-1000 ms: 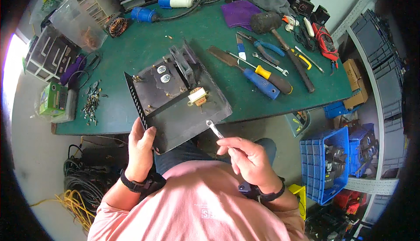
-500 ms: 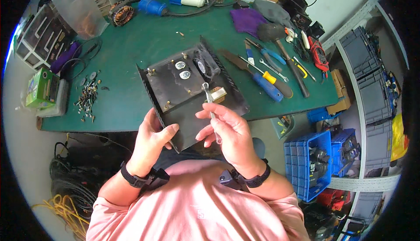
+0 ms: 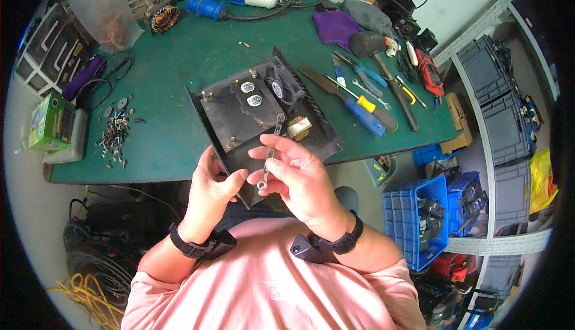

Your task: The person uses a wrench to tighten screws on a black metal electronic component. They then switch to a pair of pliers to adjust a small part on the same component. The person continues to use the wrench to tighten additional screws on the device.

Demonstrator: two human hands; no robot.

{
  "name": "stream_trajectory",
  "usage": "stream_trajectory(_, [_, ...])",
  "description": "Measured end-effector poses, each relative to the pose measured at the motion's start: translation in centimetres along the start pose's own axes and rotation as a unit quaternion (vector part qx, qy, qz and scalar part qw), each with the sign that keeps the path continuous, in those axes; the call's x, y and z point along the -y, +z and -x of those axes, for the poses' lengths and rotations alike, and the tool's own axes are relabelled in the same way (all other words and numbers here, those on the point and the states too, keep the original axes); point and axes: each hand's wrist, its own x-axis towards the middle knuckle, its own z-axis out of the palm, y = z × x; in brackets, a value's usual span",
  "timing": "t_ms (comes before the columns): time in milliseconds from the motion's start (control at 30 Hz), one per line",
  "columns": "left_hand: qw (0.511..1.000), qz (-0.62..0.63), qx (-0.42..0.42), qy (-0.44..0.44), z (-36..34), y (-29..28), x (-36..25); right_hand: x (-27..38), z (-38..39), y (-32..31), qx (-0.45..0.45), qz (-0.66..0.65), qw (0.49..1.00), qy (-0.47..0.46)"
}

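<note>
A black metal equipment case (image 3: 257, 132), open on top, rests at the bench's front edge, its near corner jutting toward me. My left hand (image 3: 206, 189) grips that near left edge, thumb on the inner side. Between the thumb and fingers of my right hand (image 3: 302, 174) is a small silver wrench (image 3: 278, 129), slanted above the case. Its far ring end appears over the inner plate near a brass standoff; contact cannot be made out. Inside the case are a black fan (image 3: 281, 87), a small transformer (image 3: 298, 127) and two round silver-topped parts (image 3: 254, 100).
Loose screws and washers (image 3: 114, 135) lie left on the green bench (image 3: 168, 96). To the right are a file (image 3: 320, 81), a yellow-and-black screwdriver (image 3: 374, 111), pliers (image 3: 371, 75), another wrench (image 3: 371, 92) and a mallet (image 3: 392, 84). Blue crates (image 3: 413, 210) stand below right.
My right hand has shifted left and turned, so the wrench now slants, its near end swung left toward my left thumb. My left hand keeps its grip on the case.
</note>
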Motion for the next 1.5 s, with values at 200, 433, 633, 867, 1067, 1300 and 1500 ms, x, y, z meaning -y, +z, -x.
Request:
stream_trajectory(200, [1.0, -0.008, 0.004, 0.004, 0.1, 0.2, -0.3, 0.1, -0.4, 0.3, -0.017, -0.037, 0.999, 0.01])
stream_trajectory(433, [1.0, 0.019, -0.009, 0.006, 0.1, 0.3, 0.3, 1.0, 0.2, -1.0, -0.018, 0.013, 0.999, 0.039])
stream_trajectory(633, [1.0, 0.02, -0.022, 0.003, 0.3, 0.5, 0.0, 1.5, 0.1, -0.9, -0.026, 0.083, 0.995, 0.049])
stream_trajectory(867, [0.999, 0.012, -0.027, 0.02, 0.2, 0.5, -0.6, 2.2, -0.1, -1.4, -0.048, 0.145, 0.987, 0.057])
stream_trajectory(1067, [0.999, 0.008, -0.012, 0.029, -0.1, 0.2, -0.4, 4.0, 0.2, -2.8, -0.016, 0.194, 0.975, 0.108])
stream_trajectory(1300, [0.999, -0.001, -0.024, 0.038, 0.0, 0.4, 0.0, 2.8, 1.1, -1.9, -0.06, 0.151, 0.986, 0.028])
stream_trajectory(1500, [0.999, -0.01, -0.025, 0.037, -0.1, 0.2, 0.4, 1.6, 0.8, -0.8, -0.1, 0.047, 0.987, 0.119])
